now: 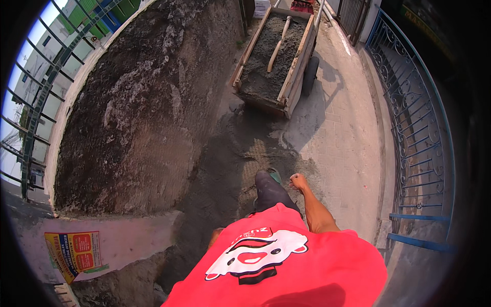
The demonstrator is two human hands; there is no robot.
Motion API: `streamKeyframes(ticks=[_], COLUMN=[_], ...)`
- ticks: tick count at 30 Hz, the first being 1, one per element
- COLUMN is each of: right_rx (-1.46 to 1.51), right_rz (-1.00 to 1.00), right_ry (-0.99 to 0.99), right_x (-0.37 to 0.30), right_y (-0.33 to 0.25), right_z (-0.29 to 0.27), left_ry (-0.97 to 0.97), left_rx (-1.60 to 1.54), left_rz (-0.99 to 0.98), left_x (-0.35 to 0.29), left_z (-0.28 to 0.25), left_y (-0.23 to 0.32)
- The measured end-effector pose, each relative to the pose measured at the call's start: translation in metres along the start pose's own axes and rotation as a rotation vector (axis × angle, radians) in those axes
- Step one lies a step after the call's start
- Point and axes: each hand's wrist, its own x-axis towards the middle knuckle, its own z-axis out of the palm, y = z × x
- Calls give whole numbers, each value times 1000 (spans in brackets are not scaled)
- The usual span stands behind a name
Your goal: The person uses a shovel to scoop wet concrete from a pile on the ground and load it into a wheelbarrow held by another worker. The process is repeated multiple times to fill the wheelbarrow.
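My right hand (297, 181) hangs beside my right thigh, its fingers curled into a loose fist with nothing seen in them. Only a bit of my left arm (215, 236) shows past the red shirt; the hand itself is hidden. Ahead of me stands a wooden-sided cart (298, 69) filled with wet grey cement mix (255, 66). On the mix lies a long wooden tool handle (279, 45); the tool's head cannot be made out. Both hands are apart from the cart.
A rough stained wall (133, 112) rises on the left, with a poster (76, 253) near its lower end. A blue metal gate (417, 133) borders the right. Dark wet cement (215, 174) covers the ground along the wall, beside paler paving (348, 138). One cart wheel (310, 75) shows.
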Motion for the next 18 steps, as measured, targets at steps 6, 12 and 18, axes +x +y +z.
streamKeyframes(ticks=[6,12,18], right_rx=[-626,-818,-1082], right_rz=[-215,-77,-53], right_ry=[196,-7,-113], right_x=[57,57,80], right_y=[-5,-76,-38], right_z=[12,83,94], left_ry=[55,63,-18], left_rx=[-7,21,265], left_rz=[112,-36,-39], left_x=[-27,-68,-113], left_z=[-9,-18,-29], left_y=[61,13,-73])
